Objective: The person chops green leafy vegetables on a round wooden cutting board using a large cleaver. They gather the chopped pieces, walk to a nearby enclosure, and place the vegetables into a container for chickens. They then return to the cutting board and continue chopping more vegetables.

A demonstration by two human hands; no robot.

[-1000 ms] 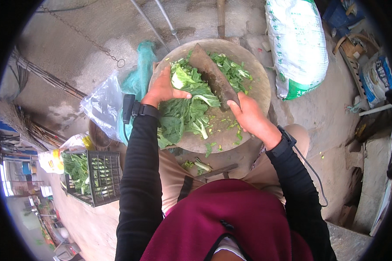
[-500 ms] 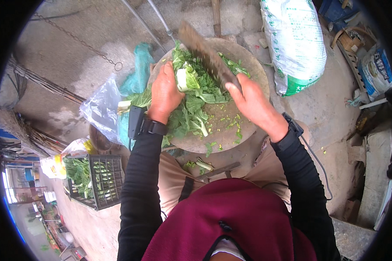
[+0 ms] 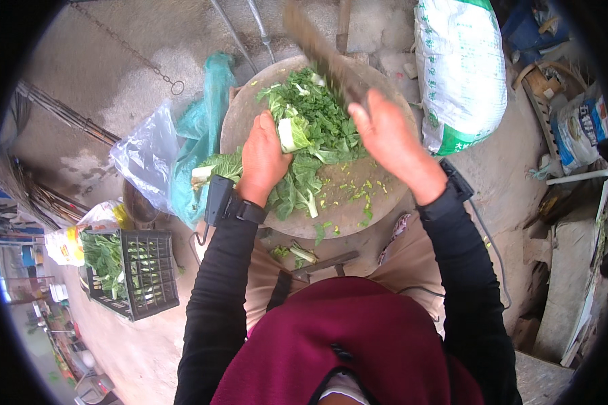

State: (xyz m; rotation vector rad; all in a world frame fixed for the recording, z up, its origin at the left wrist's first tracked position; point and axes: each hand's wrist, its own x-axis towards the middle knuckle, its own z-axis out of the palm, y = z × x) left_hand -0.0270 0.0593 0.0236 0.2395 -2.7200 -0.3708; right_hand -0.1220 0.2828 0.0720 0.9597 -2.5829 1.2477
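Note:
A round wooden chopping block (image 3: 348, 202) carries a heap of leafy greens (image 3: 314, 125), partly chopped at the far side. My left hand (image 3: 263, 158) presses down on the whole leaves and white stalks near the block's left edge. My right hand (image 3: 385, 135) grips the handle of a large cleaver (image 3: 317, 47), whose blurred blade is lifted above the far part of the greens. Small green scraps lie scattered on the bare wood in front of my right hand.
A black plastic crate (image 3: 135, 273) holding more greens stands at lower left. Clear and teal plastic bags (image 3: 175, 152) lie left of the block. A large white sack (image 3: 459, 67) stands at the upper right. Boxes and clutter fill the right edge. The ground is concrete.
The cleaver has swung up from lying low on the greens to raised over the block's far side. My left hand has shifted a little along the greens.

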